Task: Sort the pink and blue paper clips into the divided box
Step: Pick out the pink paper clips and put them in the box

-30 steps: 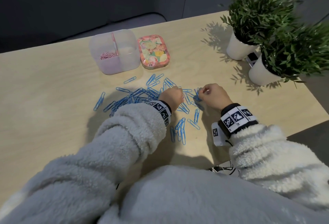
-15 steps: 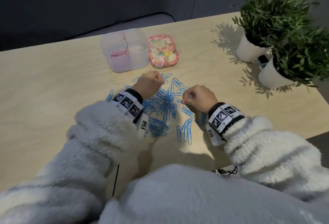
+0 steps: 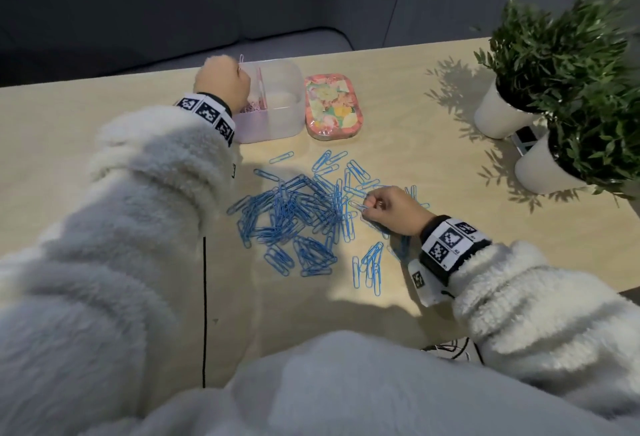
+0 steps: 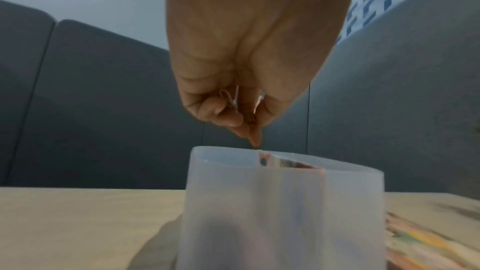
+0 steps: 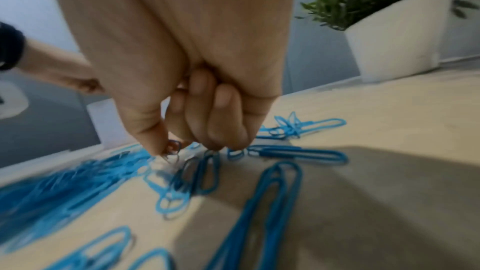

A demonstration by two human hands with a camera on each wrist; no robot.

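**Nearly halfway: pinks boxed, blues waiting**

Already pink paper clips (image 3: 250,108) fill the left compartment of the translucent divided plastic box (image 3: 287,116), upper centre. The left hand (image 3: 223,83) pinches more clips above it; the right hand (image 3: 391,208) pinches one from the blue paper clips (image 3: 298,213) heaped mid-frame on the desk (image 3: 398,123).

Light wooden table (image 3: 104,116), scattered blue paper clips (image 3: 298,217), translucent divided box (image 3: 277,103), floral tin (image 3: 333,107), two white potted plants (image 3: 498,113).

The left hand (image 3: 221,83) is raised and stretched forward, fingers curled tight in a pinch. The right hand (image 3: 391,208) sits low, thumb and fingers (image 5: 218,114) curled together, pinching.
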